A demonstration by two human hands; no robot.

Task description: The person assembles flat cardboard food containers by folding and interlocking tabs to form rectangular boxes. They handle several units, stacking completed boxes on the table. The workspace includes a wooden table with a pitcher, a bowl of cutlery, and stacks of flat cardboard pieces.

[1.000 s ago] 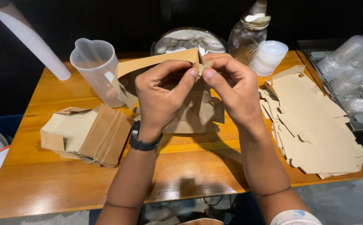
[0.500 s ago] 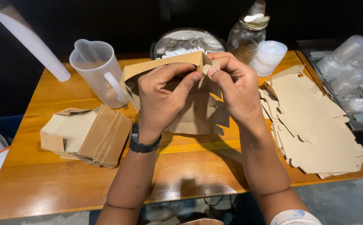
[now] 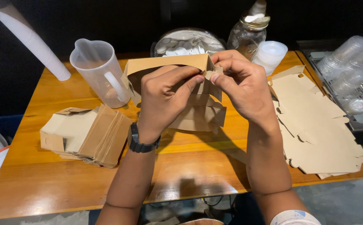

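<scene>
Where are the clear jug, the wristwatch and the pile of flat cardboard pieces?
clear jug (image 3: pixel 100 71), head view, on its side wall.
wristwatch (image 3: pixel 142 143), head view, on the black strap.
pile of flat cardboard pieces (image 3: pixel 314 125), head view, on the top sheet.

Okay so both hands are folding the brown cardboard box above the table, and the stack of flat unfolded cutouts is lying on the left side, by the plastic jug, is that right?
Not quite. In the head view the flat unfolded cutouts lie on the right side of the table, away from the plastic jug. The rest holds: left hand and right hand fold the brown cardboard box.
</scene>
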